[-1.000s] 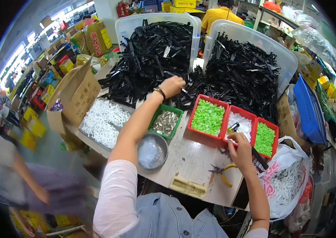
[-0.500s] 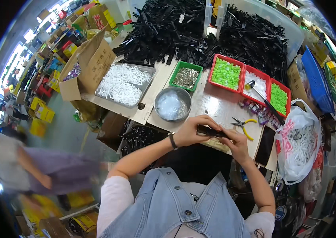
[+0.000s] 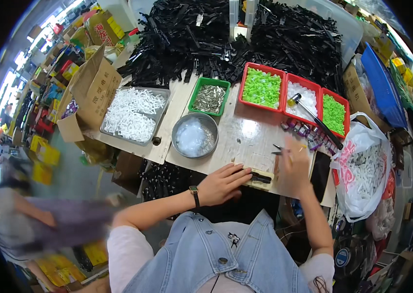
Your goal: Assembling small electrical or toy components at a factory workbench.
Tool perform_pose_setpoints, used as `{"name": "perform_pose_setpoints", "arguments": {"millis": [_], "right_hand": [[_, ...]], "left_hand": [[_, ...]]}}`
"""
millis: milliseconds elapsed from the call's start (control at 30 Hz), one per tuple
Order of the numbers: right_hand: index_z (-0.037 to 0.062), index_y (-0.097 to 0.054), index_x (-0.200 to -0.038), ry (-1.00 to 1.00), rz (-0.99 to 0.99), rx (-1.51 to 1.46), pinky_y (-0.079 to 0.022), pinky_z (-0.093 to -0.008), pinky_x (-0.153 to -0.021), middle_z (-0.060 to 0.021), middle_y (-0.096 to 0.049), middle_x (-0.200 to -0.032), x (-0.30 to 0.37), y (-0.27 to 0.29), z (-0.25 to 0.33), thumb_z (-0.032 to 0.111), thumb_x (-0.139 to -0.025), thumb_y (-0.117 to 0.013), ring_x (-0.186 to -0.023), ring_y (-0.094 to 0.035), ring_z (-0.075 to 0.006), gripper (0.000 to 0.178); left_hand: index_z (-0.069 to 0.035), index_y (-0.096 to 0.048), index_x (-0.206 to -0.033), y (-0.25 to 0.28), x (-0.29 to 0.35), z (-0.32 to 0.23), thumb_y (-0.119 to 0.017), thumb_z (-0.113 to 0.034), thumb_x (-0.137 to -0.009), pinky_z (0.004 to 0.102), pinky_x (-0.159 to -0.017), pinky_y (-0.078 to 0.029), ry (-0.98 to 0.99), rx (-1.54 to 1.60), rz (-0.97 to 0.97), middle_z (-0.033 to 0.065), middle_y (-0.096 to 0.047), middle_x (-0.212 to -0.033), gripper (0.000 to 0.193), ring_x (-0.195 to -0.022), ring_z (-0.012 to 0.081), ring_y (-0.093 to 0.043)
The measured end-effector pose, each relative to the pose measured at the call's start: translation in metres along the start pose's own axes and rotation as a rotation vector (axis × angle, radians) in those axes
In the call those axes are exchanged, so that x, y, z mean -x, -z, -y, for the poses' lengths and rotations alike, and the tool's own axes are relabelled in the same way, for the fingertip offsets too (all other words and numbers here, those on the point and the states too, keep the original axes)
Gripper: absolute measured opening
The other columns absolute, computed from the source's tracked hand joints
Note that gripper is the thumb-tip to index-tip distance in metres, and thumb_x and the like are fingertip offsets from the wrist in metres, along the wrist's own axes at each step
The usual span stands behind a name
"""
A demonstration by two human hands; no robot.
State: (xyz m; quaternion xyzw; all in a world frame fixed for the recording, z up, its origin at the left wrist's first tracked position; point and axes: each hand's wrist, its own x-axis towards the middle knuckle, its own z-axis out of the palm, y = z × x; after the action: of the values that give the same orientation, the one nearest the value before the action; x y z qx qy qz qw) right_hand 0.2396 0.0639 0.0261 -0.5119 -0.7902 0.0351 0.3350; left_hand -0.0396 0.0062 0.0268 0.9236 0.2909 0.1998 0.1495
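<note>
My left hand (image 3: 224,184) lies with fingers stretched out on a small cream block (image 3: 264,186) at the table's front edge. A narrow black plastic piece (image 3: 261,178) rests on that block beside the fingertips. Over to the right, my right hand (image 3: 295,163) is smeared by motion above the pliers (image 3: 278,150). The dark jaws of the pliers show left of it, while its yellow handles are mostly hidden by the hand; whether the fingers grip them is unclear.
Behind my hands stand a metal bowl (image 3: 175,139), a green tray (image 3: 227,84) of metal pins and joined red trays (image 3: 284,111) of green and white pieces. Black plastic parts (image 3: 187,44) heap up beyond. A phone (image 3: 320,176) lies right. A person (image 3: 65,219) is at left.
The black piece was held between both hands and now lies on the cream block. My left hand has come down beside it; my right hand has moved away to the pliers.
</note>
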Motion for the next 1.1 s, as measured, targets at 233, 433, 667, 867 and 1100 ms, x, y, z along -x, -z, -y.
{"name": "perform_pose_setpoints", "arguments": {"millis": [233, 433, 667, 867, 1100], "right_hand": [[-0.0038, -0.055, -0.108, -0.299, 0.009, 0.494, -0.043, -0.0490, -0.087, -0.0275, -0.058, -0.103, -0.043, 0.005, -0.043, 0.026, -0.080, -0.066, -0.098, -0.055, -0.0418, 0.043], [-0.0053, -0.044, -0.127, -0.312, 0.246, 0.651, -0.039, -0.0525, -0.096, -0.0291, -0.052, -0.118, -0.030, -0.022, -0.062, 0.035, -0.093, -0.054, -0.110, -0.050, -0.0455, 0.054], [-0.0038, -0.057, -0.115, -0.038, 0.357, 0.382, -0.048, -0.0429, -0.083, -0.0246, -0.062, -0.105, -0.063, -0.015, 0.006, 0.014, -0.092, -0.057, -0.095, -0.060, -0.0401, 0.029], [-0.0043, -0.056, -0.112, 0.103, 0.443, 0.350, -0.048, -0.0493, -0.083, -0.0265, -0.064, -0.097, -0.068, -0.030, -0.040, 0.024, -0.087, -0.059, -0.091, -0.061, -0.0434, 0.038], [-0.0040, -0.062, -0.095, -0.034, 0.344, 0.287, -0.050, -0.0470, -0.076, -0.0250, -0.066, -0.088, -0.084, 0.007, 0.018, 0.026, -0.083, -0.066, -0.081, -0.063, -0.0411, 0.033]], "left_hand": [[-0.009, -0.035, -0.145, 0.006, 0.013, -0.008, -0.067, -0.029, -0.082, 0.0455, -0.115, -0.024, 0.123, 0.022, 0.075, 0.0100, -0.039, -0.147, 0.074, -0.136, 0.0287, -0.036], [-0.017, -0.044, -0.140, 0.028, -0.037, -0.036, -0.068, -0.021, -0.083, 0.0518, -0.111, -0.023, 0.126, 0.196, -0.450, 0.0123, -0.037, -0.148, 0.061, -0.137, 0.0289, -0.034], [-0.009, -0.066, -0.109, 0.051, -0.030, -0.057, -0.062, 0.000, -0.084, 0.0396, -0.092, -0.041, 0.263, 0.166, -1.125, 0.0084, -0.058, -0.110, 0.027, -0.105, 0.0265, -0.055], [-0.008, -0.069, -0.097, 0.074, 0.050, -0.069, -0.063, 0.003, -0.077, 0.0385, -0.085, -0.044, 0.578, -0.262, -1.306, 0.0057, -0.064, -0.096, 0.023, -0.094, 0.0265, -0.057], [-0.007, -0.068, -0.100, 0.096, 0.109, -0.065, -0.059, 0.005, -0.082, 0.0331, -0.077, -0.045, 0.808, -0.362, -1.486, 0.0076, -0.058, -0.089, 0.024, -0.086, 0.0242, -0.057]]}}
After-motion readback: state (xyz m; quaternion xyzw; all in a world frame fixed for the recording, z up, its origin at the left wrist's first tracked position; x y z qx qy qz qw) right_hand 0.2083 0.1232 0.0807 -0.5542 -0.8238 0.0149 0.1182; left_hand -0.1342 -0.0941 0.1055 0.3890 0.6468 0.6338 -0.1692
